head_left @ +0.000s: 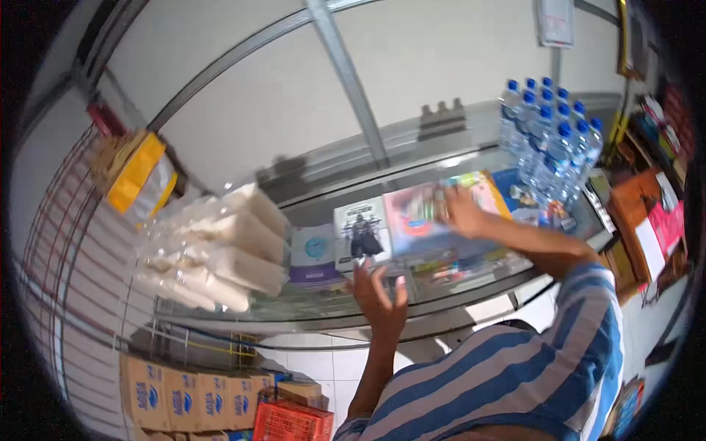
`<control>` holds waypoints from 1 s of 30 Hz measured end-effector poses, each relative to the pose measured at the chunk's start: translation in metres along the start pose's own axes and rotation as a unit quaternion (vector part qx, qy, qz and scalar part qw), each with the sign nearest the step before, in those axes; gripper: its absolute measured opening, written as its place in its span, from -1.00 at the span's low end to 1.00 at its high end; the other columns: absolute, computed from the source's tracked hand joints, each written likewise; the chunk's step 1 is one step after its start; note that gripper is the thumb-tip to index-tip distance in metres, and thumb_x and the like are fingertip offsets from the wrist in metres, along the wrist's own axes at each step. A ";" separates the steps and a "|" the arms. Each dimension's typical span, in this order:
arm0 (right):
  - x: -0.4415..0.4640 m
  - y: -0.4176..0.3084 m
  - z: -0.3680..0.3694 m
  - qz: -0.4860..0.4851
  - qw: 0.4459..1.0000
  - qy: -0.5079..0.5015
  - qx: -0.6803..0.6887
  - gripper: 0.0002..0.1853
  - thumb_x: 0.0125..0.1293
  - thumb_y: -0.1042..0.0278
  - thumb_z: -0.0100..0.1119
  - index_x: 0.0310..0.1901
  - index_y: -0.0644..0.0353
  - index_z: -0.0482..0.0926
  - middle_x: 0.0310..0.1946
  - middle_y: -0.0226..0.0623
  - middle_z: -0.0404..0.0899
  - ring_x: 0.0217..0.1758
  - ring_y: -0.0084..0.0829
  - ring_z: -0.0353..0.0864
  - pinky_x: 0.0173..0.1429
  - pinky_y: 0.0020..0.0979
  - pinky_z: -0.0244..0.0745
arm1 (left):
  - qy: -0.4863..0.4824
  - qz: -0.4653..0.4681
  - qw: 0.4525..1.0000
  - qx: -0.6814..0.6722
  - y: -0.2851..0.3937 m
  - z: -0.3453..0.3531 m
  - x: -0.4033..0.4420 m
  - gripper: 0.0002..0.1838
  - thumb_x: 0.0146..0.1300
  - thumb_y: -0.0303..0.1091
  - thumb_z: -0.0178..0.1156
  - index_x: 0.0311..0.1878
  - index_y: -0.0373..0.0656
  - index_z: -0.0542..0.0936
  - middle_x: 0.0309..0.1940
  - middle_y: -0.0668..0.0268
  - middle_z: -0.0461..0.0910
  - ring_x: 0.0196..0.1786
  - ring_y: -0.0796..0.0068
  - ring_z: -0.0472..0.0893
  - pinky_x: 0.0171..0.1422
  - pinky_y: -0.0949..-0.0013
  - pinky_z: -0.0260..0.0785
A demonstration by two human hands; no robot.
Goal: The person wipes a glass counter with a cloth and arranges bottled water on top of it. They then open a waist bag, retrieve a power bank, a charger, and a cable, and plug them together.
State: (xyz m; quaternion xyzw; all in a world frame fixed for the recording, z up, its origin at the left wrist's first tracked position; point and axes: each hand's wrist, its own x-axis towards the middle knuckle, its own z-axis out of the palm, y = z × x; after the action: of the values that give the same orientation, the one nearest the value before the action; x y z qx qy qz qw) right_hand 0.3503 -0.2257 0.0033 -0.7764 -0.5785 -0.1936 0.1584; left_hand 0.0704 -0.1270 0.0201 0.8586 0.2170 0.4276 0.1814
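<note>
My left hand (379, 298) hovers at the front edge of the glass counter (346, 312), fingers spread and holding nothing. Its fingertips are just below a white book (362, 234) with a dark figure on its cover. My right hand (465, 212) is over a pink book (415, 224) with a colourful cover. Motion smears its fingers, and whether it grips anything does not show. To the left lies a white and purple book (315, 253). A yellow-edged colourful book (487, 192) sits beside my right hand.
Clear bags of white blocks (228, 242) fill the counter's left side. Several blue-capped water bottles (551, 151) stand at the right, near a brown wooden box (636, 213). Below are cardboard cartons (180, 397) and a red crate (294, 422). A wire rack (55, 257) stands at far left.
</note>
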 end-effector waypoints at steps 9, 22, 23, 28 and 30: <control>-0.051 -0.009 -0.027 -0.030 0.997 0.008 -0.064 -0.53 0.19 0.08 0.06 0.12 0.07 0.50 0.11 0.01 0.41 0.05 0.00 0.39 0.04 0.01 0.31 | -0.116 0.118 0.977 0.135 0.053 0.065 -0.006 -0.30 0.30 0.12 0.14 0.19 -0.38 0.41 0.27 -0.24 0.27 0.42 -0.24 0.17 0.46 -0.34 -0.15; 0.015 0.156 0.071 0.325 0.937 0.117 -0.053 -0.59 0.25 0.21 0.00 0.06 0.26 0.46 -0.05 0.05 0.45 -0.01 0.04 0.46 0.06 -0.12 0.41 | -0.159 0.077 0.984 0.038 0.038 0.069 -0.007 -0.42 0.27 -0.05 0.21 0.15 -0.34 0.40 0.19 -0.19 0.34 0.29 -0.16 0.32 0.42 -0.26 0.01; 0.009 0.153 0.081 0.314 0.931 0.137 -0.126 -0.58 0.24 0.20 0.01 0.05 0.30 0.45 -0.04 0.06 0.45 -0.01 0.03 0.45 0.07 -0.13 0.40 | -0.170 0.070 0.983 0.028 0.039 0.067 -0.006 -0.43 0.27 -0.06 0.22 0.14 -0.34 0.40 0.19 -0.19 0.34 0.28 -0.16 0.33 0.42 -0.25 0.02; -0.087 0.041 -0.037 0.186 0.973 0.041 -0.132 -0.54 0.18 0.17 0.10 0.05 0.31 0.48 0.01 0.04 0.46 -0.01 -0.02 0.38 0.19 -0.13 0.28 | -0.199 0.060 0.978 -0.011 0.042 0.060 -0.005 -0.46 0.27 -0.11 0.22 0.14 -0.33 0.40 0.19 -0.18 0.35 0.25 -0.16 0.35 0.41 -0.21 0.04; -0.135 0.018 -0.073 0.184 0.977 0.042 -0.096 -0.54 0.17 0.16 0.11 0.05 0.28 0.49 0.00 0.03 0.46 -0.01 -0.02 0.37 0.20 -0.11 0.27 | -0.187 0.078 0.979 -0.017 0.041 0.059 -0.008 -0.47 0.27 -0.13 0.22 0.14 -0.33 0.40 0.20 -0.18 0.34 0.24 -0.17 0.35 0.42 -0.17 0.05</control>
State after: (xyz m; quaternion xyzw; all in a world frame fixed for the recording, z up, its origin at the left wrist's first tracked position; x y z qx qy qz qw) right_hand 0.3244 -0.3781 0.0012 -0.8724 -0.3972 -0.2484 0.1397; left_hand 0.1228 -0.1737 0.0016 0.9344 0.1047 0.2760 0.1992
